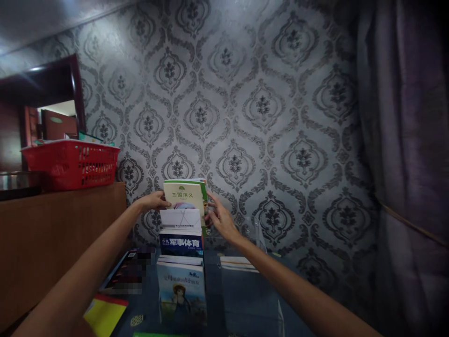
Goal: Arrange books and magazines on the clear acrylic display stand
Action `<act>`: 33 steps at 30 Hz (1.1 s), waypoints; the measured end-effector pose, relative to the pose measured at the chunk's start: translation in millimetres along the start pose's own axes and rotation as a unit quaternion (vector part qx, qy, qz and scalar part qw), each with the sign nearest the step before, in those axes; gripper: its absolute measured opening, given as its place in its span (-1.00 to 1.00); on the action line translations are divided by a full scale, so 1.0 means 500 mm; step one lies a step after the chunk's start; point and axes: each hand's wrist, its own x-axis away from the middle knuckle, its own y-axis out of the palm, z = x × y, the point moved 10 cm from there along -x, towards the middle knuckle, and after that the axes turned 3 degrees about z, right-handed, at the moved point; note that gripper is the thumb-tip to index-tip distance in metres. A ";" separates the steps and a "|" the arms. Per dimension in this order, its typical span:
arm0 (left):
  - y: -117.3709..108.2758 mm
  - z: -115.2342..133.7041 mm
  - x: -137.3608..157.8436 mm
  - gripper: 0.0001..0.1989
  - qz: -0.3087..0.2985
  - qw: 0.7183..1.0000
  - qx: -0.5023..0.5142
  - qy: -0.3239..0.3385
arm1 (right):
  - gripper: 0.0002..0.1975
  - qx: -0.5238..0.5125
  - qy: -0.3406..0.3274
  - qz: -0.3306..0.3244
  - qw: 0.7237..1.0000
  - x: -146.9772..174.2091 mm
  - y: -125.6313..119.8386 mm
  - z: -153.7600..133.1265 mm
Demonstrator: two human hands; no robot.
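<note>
At the back of a tiered row of upright books stands a cream-covered book [185, 193] with dark Chinese lettering, and a green-edged book [205, 192] shows just behind it. My left hand [153, 201] grips the left edge, thumb to the front. On the right edge, my right hand [221, 219] presses with bent fingers. Lower in the row come a white book [178, 218], a dark blue book [181, 242] and a light blue book [181, 292] picturing a figure in a hat. The lower parts of the rear books are hidden.
A clear plastic stand [259, 234] with white-edged books or papers [238, 263] is under my right forearm. Dark books [122, 271] and a yellow item [107, 316] lie left on the dark table. A red basket [70, 164] tops the wooden cabinet [63, 224]. Patterned wall rises behind.
</note>
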 end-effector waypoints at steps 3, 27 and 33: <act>-0.002 -0.003 -0.001 -0.44 -0.004 1.000 0.004 0.003 | -0.42 -0.028 0.012 0.006 1.000 -0.016 -0.009 -0.012; 0.006 0.006 0.008 -0.46 0.000 1.000 0.027 0.015 | -0.56 0.050 -0.087 0.085 0.991 -0.056 -0.024 -0.123; 0.003 0.003 0.008 -0.48 0.028 0.999 0.025 0.013 | -0.67 -0.032 0.047 0.112 0.992 -0.115 -0.035 -0.014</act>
